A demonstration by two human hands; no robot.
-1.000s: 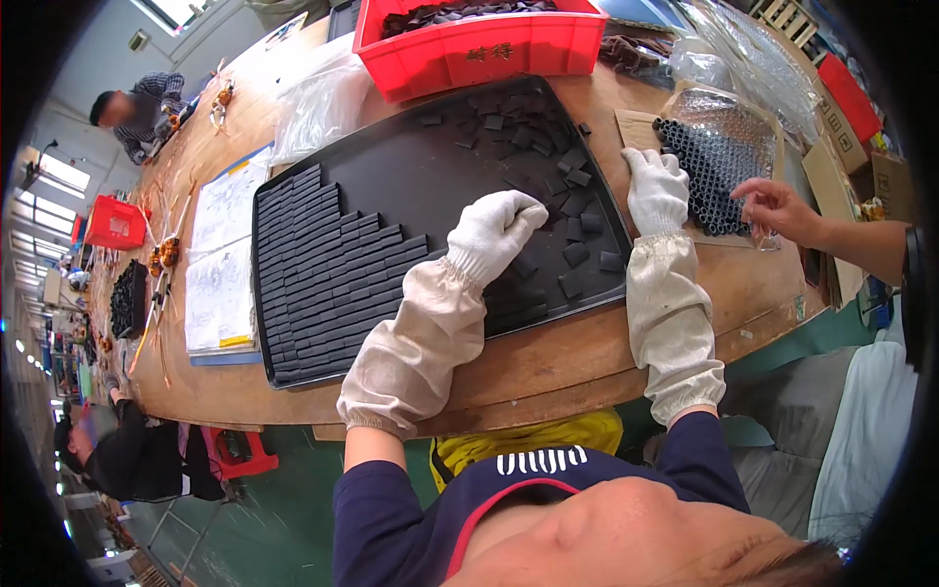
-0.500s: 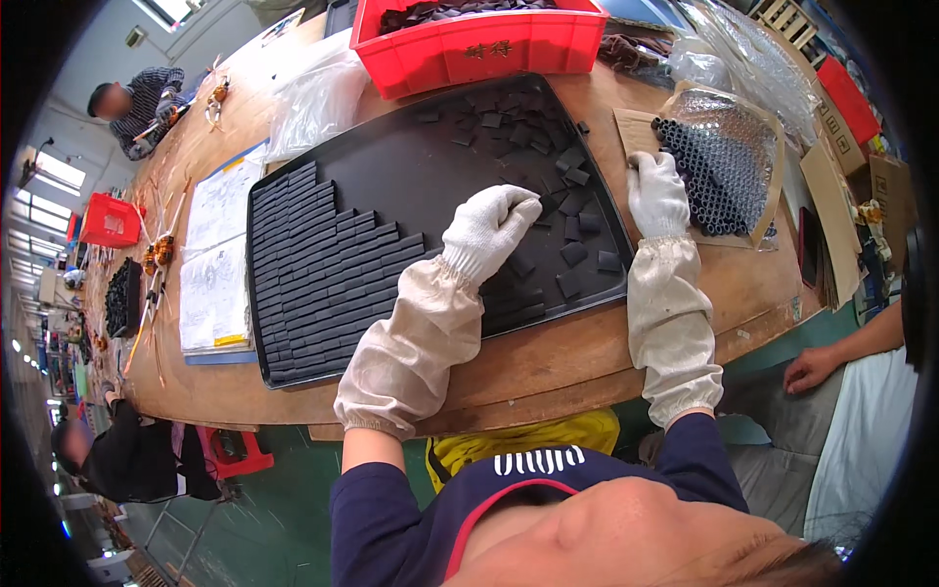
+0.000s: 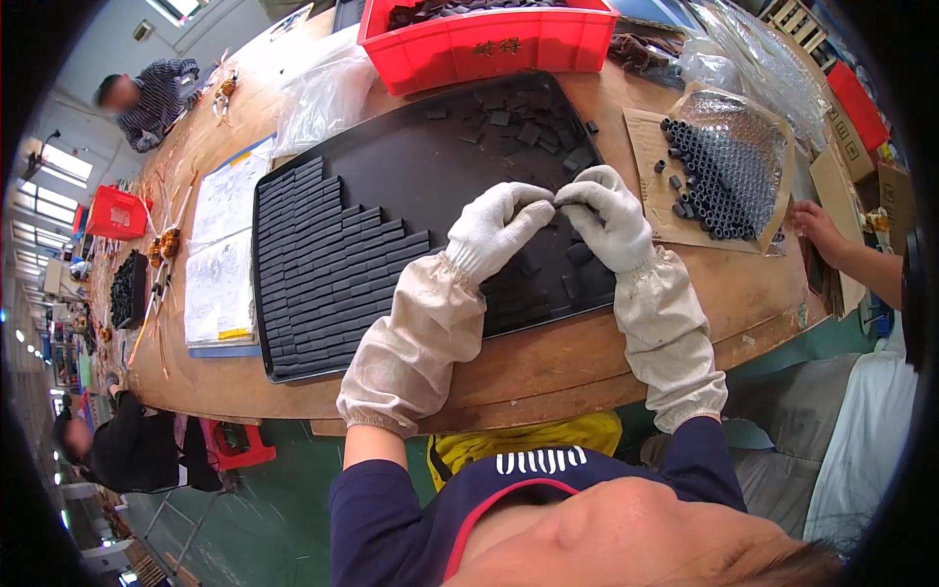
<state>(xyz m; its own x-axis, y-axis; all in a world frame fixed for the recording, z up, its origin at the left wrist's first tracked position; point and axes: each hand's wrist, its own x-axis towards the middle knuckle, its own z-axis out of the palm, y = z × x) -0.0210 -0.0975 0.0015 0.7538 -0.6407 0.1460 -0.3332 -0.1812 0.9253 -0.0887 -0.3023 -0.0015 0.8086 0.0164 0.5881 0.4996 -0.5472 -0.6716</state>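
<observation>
A big black tray (image 3: 421,166) lies on the wooden bench, its left half filled with neat rows of small dark blocks (image 3: 323,264) and its right part scattered with loose dark blocks (image 3: 518,117). My left hand (image 3: 499,225) and my right hand (image 3: 606,215), both in white knit gloves with beige sleeve covers, meet over the tray's right side. Their fingertips pinch one small dark block (image 3: 559,203) between them.
A red bin (image 3: 489,44) of dark parts stands behind the tray. A bubble-wrap pack of black tubes (image 3: 724,166) lies on cardboard at the right, with another person's hand (image 3: 822,230) beside it. Paper sheets (image 3: 220,254) lie left of the tray. Other people work at the far left.
My right hand came left from the tray's right edge and my left hand rose to meet it, fingertips closing on a small block. The other person's hand returned near the tube pack.
</observation>
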